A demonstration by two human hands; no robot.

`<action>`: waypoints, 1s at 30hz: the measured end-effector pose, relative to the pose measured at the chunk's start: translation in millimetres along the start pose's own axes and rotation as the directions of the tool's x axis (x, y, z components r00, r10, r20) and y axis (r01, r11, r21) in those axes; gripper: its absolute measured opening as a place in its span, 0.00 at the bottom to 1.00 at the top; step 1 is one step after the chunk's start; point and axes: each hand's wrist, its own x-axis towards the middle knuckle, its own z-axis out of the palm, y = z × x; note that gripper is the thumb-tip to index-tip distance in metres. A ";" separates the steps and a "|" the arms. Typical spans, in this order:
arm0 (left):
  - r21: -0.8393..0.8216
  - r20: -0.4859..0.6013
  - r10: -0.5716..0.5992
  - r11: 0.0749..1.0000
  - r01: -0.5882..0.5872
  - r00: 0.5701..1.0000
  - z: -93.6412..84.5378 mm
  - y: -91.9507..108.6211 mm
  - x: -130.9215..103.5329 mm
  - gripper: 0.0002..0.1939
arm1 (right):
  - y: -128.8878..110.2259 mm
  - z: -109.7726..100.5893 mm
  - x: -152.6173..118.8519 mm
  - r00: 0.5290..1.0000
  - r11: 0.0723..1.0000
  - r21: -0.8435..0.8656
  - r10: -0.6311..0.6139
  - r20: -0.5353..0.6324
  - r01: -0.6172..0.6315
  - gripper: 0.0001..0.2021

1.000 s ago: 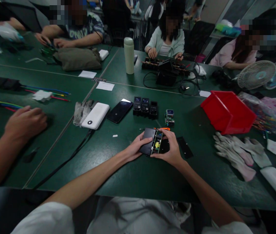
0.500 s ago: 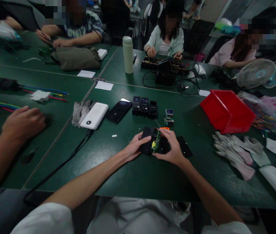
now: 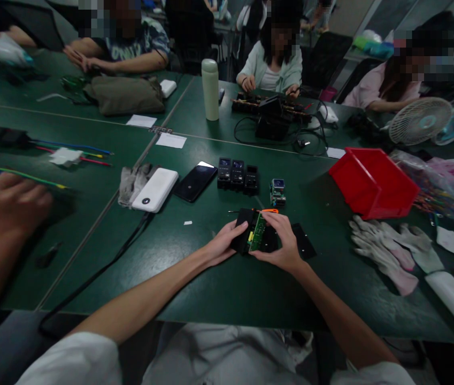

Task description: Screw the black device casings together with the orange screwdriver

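Observation:
My left hand (image 3: 227, 241) is closed round a black plastic housing (image 3: 243, 229), thumb on its top face. Between thumb and fingertips, my right hand (image 3: 282, 241) grips the edges of a green circuit board (image 3: 258, 232) that has a yellow part on it. The board stands tilted against the open right side of the housing; whether it is attached there I cannot tell. Behind my right fingers shows the orange handle (image 3: 270, 210) of a thin tool. A flat black panel (image 3: 304, 241) lies just right of my right hand. A small module with a screen (image 3: 278, 192) sits beyond it.
Several things stand past my hands: black boxy modules (image 3: 238, 176), a phone (image 3: 196, 182), a white power bank (image 3: 156, 190) with a cable. On the right are a red bin (image 3: 375, 184) and work gloves (image 3: 387, 254). A co-worker's hand (image 3: 16, 206) rests at the left by coloured wires.
The green board has turned so that more of its face shows toward me. Both my hands keep their grip almost in place. The co-worker's hand at the left has moved further left.

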 end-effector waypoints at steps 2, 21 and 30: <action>0.005 0.009 -0.013 1.000 0.013 1.000 -0.3 -0.3 -0.2 0.22 | 0.7 0.9 -0.3 1.000 1.000 -0.015 -0.018 0.012 0.019 0.42; 0.390 0.026 0.232 0.893 -0.224 0.972 0.7 -4.7 -3.9 0.31 | 0.4 6.9 -5.5 0.998 0.986 -0.152 -0.059 0.014 0.061 0.43; 0.550 0.096 0.321 0.772 -0.319 0.942 1.2 -5.0 -5.1 0.30 | 1.1 7.8 -5.5 0.999 0.984 -0.175 -0.046 -0.017 0.043 0.42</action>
